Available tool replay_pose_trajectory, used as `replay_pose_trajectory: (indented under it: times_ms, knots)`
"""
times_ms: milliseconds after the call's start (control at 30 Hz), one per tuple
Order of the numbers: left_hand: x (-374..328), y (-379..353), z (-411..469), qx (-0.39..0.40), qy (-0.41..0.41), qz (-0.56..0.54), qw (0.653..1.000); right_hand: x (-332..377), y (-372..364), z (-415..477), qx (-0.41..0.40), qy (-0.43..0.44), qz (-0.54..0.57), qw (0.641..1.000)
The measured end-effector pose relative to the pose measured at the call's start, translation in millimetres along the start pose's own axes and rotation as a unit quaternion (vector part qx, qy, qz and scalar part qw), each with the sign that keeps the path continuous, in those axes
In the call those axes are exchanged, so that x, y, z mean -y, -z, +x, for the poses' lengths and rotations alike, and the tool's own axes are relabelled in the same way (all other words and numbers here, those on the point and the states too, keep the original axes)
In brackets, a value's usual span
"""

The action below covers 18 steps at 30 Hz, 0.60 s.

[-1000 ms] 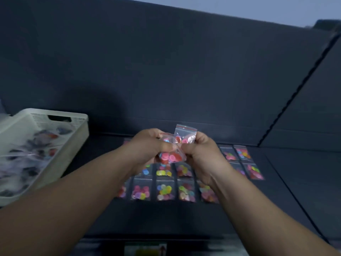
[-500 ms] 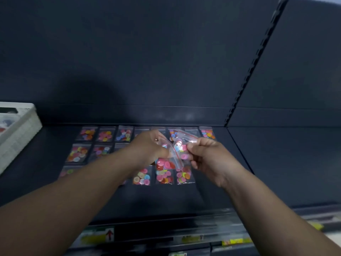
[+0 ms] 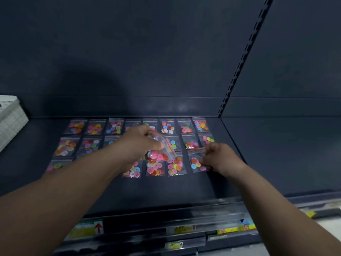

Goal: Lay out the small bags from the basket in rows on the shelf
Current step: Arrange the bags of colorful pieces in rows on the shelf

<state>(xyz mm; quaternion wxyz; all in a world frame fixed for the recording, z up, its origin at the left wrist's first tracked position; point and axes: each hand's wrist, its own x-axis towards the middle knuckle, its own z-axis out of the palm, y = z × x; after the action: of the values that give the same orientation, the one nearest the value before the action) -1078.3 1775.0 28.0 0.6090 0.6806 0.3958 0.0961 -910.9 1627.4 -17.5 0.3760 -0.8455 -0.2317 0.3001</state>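
held bag [image 3: 162, 150] tilted, perhaps diagonal

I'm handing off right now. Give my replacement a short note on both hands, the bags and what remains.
Left hand: holds a bag of pink and red buttons above the shelf.
Right hand: pinching a bag at the right end of the front row, setting it down.
Done: two back rows appear full; front row partly filled.
Left: place the held bag, fetch more from the basket.
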Motion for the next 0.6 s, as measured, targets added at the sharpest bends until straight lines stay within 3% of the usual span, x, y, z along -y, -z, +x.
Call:
replay_pose_trajectory:
  times_ms: [467,600]
  knots:
    - [-2,-8,-1,0.013,0.006,-0.032,0.999,-6,-5,10,-0.007,0.034,-0.071,0.997]
    - [2,-12,4,0.008,-0.007,-0.031,0.999,0,-1,1,-0.090,0.072,-0.117,0.986]
